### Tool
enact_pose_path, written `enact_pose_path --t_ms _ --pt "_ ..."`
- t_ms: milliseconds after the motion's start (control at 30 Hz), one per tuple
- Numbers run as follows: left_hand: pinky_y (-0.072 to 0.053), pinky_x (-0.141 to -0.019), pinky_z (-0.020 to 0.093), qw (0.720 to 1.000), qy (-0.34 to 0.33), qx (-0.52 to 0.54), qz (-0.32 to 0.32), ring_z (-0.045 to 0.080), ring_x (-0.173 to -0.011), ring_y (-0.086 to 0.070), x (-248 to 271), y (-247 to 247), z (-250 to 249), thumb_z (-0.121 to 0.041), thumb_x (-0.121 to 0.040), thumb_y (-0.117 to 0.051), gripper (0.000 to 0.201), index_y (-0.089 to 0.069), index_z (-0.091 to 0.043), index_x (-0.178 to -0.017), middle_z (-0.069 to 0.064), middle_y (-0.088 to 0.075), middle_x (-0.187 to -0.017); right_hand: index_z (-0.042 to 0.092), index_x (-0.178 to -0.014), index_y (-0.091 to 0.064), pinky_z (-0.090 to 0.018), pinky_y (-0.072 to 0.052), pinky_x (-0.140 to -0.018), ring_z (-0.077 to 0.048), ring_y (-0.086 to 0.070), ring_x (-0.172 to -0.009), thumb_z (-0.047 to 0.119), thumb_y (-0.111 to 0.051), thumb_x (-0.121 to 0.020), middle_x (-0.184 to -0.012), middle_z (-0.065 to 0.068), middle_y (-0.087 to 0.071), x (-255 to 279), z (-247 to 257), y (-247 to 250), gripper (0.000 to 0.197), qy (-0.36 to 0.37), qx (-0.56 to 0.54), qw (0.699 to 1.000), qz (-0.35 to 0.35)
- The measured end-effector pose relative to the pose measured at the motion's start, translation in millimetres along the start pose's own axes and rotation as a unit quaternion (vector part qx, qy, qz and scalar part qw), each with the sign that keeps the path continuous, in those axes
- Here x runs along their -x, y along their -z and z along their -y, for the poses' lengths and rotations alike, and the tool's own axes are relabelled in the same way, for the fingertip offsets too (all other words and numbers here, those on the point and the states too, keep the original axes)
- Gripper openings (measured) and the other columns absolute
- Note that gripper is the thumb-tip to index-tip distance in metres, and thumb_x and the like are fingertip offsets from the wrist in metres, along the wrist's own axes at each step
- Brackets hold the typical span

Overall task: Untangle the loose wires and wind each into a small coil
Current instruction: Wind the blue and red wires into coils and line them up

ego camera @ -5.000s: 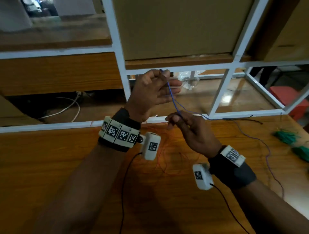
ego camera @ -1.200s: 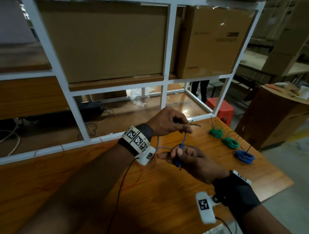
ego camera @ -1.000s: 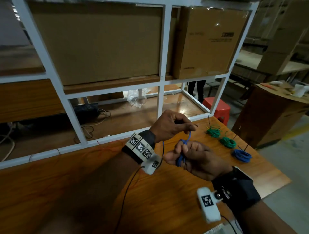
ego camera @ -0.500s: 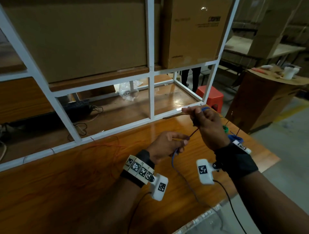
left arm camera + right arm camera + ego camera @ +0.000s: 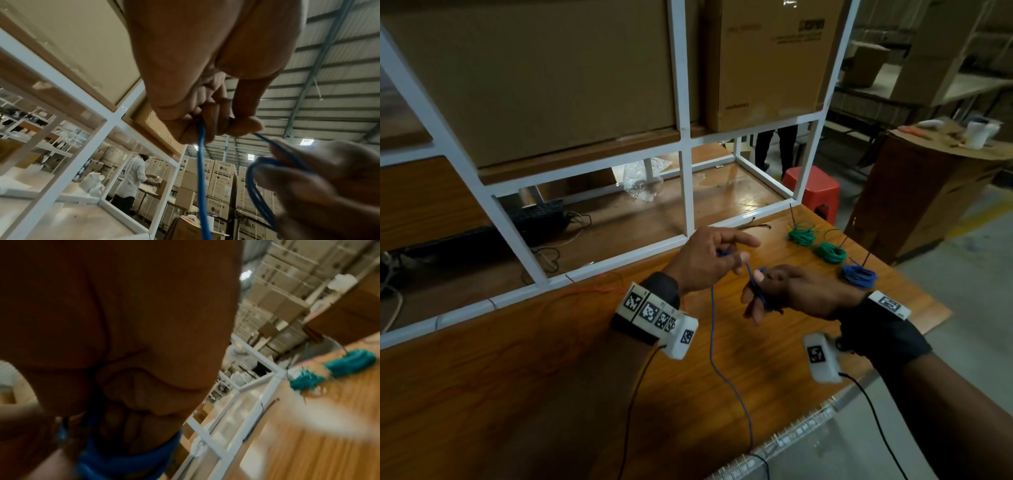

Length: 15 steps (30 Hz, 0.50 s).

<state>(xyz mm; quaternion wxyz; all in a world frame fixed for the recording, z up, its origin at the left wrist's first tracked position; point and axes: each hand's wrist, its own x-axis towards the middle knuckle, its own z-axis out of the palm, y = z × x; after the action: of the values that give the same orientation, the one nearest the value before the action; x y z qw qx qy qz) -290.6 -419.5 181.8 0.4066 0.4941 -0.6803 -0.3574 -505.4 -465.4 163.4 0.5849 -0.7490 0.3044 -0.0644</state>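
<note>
Blue wire point(image 5: 711, 329) runs between both hands above a wooden table point(image 5: 517, 394). Left hand point(image 5: 705, 262) pinches it between thumb and curled fingers, forefinger pointing right. Right hand point(image 5: 791, 291), just right of it, has several blue loops wound round its fingers, the thumb pressing them. Slack trails toward the near edge. Finished green coils point(image 5: 815, 243) and a blue coil point(image 5: 859, 275) lie far right.

Counted on and around the wooden table point(image 5: 517, 394):
Two green coils point(image 5: 800, 235), one blue coil point(image 5: 858, 275), one blue wire point(image 5: 711, 329) in hand, two cardboard boxes point(image 5: 767, 61), one red stool point(image 5: 814, 188).
</note>
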Motion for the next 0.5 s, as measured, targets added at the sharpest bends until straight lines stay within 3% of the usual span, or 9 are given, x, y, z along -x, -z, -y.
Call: enact_pose_path --t_ms 33,100,200,300,400,467,500 --pt "-0.053 -0.072 0.022 1.0 -0.017 0.0 0.011 0.011 -0.069 -0.068 -3.4 2.5 -6.9 -0.005 -0.094 -0.067 0.025 -0.071 -0.011 -0.118 0.01 -0.071 -0.074 0.002 -0.109 -0.066 -0.026 -0.051 -0.072 -0.032 -0.071 -0.101 0.04 -0.034 -0.111 -0.082 -0.014 -0.073 2.5 1.3 1.0 0.05 0.018 -0.05 0.998 0.022" --pt "-0.05 -0.066 0.017 0.998 -0.051 0.027 0.026 0.008 -0.068 -0.067 -10.7 6.8 -21.5 0.0 -0.094 -0.065 0.024 -0.07 -0.004 -0.117 0.02 -0.07 -0.079 -0.002 -0.109 -0.064 -0.028 -0.053 -0.078 -0.034 -0.07 -0.099 0.035 -0.039 -0.11 -0.074 -0.016 -0.067 6.8 4.3 3.1 0.045 0.06 -0.191 0.976 0.083" --pt "-0.046 -0.054 0.025 0.994 -0.076 0.079 -0.004 0.012 -0.067 -0.063 -26.7 11.8 -33.2 -0.006 -0.093 -0.068 0.024 -0.07 0.0 -0.117 0.02 -0.07 -0.082 -0.004 -0.115 -0.061 -0.041 -0.053 -0.096 -0.038 -0.068 -0.109 0.028 -0.057 -0.104 -0.086 -0.021 -0.071 9.1 12.1 8.3 0.034 0.149 -0.395 0.895 0.145" --pt "-0.041 -0.048 0.025 0.985 -0.06 0.157 -0.034 0.01 -0.056 -0.055 -40.8 7.5 -30.3 -0.004 -0.092 -0.068 0.024 -0.069 0.005 -0.114 0.021 -0.067 -0.084 -0.003 -0.112 -0.058 -0.043 -0.051 -0.101 -0.038 -0.066 -0.114 0.017 -0.061 -0.102 -0.092 -0.022 -0.072 6.1 25.4 11.5 0.023 0.204 -0.426 0.867 0.161" --pt "-0.047 -0.062 0.033 0.971 -0.038 0.233 -0.037 0.028 -0.07 -0.055 -46.7 -5.3 -23.7 -0.022 -0.081 -0.08 0.03 -0.074 -0.005 -0.105 0.016 -0.068 -0.086 -0.004 -0.113 -0.06 -0.041 -0.053 -0.1 -0.038 -0.065 -0.116 0.012 -0.057 -0.102 -0.096 -0.022 -0.072 3.3 29.1 9.7 0.02 0.208 -0.449 0.85 0.181" --pt "-0.051 -0.069 0.036 0.962 -0.012 0.27 -0.037 0.03 -0.08 -0.059 -46.7 -11.4 -14.1 -0.035 -0.069 -0.087 0.044 -0.075 -0.011 -0.104 0.009 -0.071 -0.087 0.0 -0.113 -0.064 -0.039 -0.055 -0.1 -0.034 -0.065 -0.113 0.013 -0.056 -0.102 -0.098 -0.017 -0.072 0.6 31.4 8.3 0.019 0.208 -0.486 0.839 0.132" --pt "-0.053 -0.069 0.034 0.955 0.006 0.295 -0.032 0.027 -0.079 -0.063 -47.1 -15.6 -6.9 -0.034 -0.064 -0.089 0.048 -0.075 -0.012 -0.104 0.005 -0.072 -0.087 0.003 -0.11 -0.065 -0.037 -0.056 -0.098 -0.03 -0.066 -0.11 0.015 -0.053 -0.103 -0.097 -0.013 -0.073 -0.7 34.4 7.2 0.018 0.206 -0.507 0.832 0.093"
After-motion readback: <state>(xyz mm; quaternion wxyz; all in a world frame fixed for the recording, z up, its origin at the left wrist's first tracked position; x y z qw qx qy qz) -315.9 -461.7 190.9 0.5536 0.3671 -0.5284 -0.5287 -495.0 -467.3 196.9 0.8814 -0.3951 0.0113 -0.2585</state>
